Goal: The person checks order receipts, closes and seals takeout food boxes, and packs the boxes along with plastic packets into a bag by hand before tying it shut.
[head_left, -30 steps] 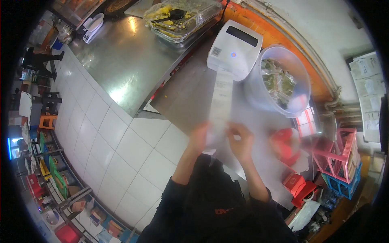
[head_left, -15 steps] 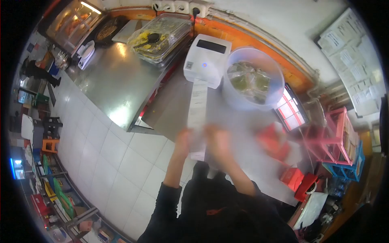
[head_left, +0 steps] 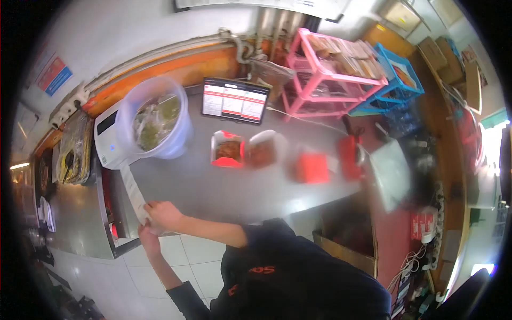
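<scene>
A long white receipt strip (head_left: 135, 193) hangs out of the white receipt printer (head_left: 108, 140) at the left end of the steel counter. My right hand (head_left: 164, 214) pinches the strip near its lower end, with the fingers closed. Just below it, my left hand (head_left: 150, 238) is closed on the same end of the paper. Both hands are close together at the counter's front edge. The upper end of the strip still meets the printer.
A clear tub (head_left: 181, 120) with bagged greens stands beside the printer. Behind the steel counter (head_left: 202, 192) area is a tablet (head_left: 235, 100). Food boxes (head_left: 228, 150), a red box (head_left: 313, 168), a pink rack (head_left: 320, 80) and a blue rack (head_left: 394, 80) are further right.
The view has swung right, bringing the food boxes and racks toward the middle. My hands remain on the receipt, with the right now above the left at its end.
</scene>
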A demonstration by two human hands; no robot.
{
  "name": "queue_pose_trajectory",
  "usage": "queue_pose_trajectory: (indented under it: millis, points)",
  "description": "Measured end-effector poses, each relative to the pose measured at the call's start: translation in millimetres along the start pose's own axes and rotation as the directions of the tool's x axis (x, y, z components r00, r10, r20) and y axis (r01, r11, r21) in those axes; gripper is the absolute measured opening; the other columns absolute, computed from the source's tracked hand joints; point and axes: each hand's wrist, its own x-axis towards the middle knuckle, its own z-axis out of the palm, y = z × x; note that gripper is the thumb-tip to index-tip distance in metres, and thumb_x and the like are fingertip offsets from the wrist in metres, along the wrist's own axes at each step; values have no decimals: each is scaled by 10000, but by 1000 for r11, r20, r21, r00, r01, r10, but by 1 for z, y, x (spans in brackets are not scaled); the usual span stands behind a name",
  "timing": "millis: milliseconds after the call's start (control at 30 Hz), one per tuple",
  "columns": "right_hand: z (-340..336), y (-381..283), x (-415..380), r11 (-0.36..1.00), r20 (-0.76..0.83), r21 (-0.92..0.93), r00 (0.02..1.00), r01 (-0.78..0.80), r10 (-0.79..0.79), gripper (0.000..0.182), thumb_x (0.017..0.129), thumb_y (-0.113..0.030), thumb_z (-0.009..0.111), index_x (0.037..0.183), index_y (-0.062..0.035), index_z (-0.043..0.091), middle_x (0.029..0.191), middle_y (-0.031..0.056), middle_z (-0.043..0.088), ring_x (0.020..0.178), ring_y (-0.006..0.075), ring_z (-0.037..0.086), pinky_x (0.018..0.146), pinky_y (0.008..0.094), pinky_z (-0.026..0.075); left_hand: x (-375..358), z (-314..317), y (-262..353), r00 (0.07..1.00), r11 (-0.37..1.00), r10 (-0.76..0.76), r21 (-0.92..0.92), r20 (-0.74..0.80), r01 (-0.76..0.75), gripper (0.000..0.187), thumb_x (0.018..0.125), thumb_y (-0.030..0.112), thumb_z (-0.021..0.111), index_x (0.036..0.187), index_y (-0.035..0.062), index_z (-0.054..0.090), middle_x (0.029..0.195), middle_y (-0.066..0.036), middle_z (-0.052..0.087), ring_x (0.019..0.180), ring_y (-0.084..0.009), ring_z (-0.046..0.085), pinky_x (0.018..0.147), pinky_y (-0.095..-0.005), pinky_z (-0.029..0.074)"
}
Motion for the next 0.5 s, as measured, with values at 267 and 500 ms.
queue_pose_trajectory:
  millis: [267, 500]
  points:
    - [-6, 29, 7, 996, 70, 16, 994, -84, 83, 465, 408, -170, 750, 807, -2, 581, 845, 178, 582, 802, 317, 586, 723, 372, 484, 24, -22, -37, 998, 999, -40, -27, 51, 41, 400, 705, -31, 493, 1104, -6, 484, 1050, -95, 557, 959, -204, 541, 821, -323, 434]
    - [1, 26, 28, 947, 97, -157, 950, -281, 298, 152, 660, -52, 570, 811, -58, 586, 876, 125, 576, 874, 263, 569, 710, 348, 488, 22, 3, -42, 999, 997, 4, -74, -49, -7, 407, 698, -75, 525, 1097, -2, 501, 1065, -80, 564, 975, -191, 529, 850, -313, 403]
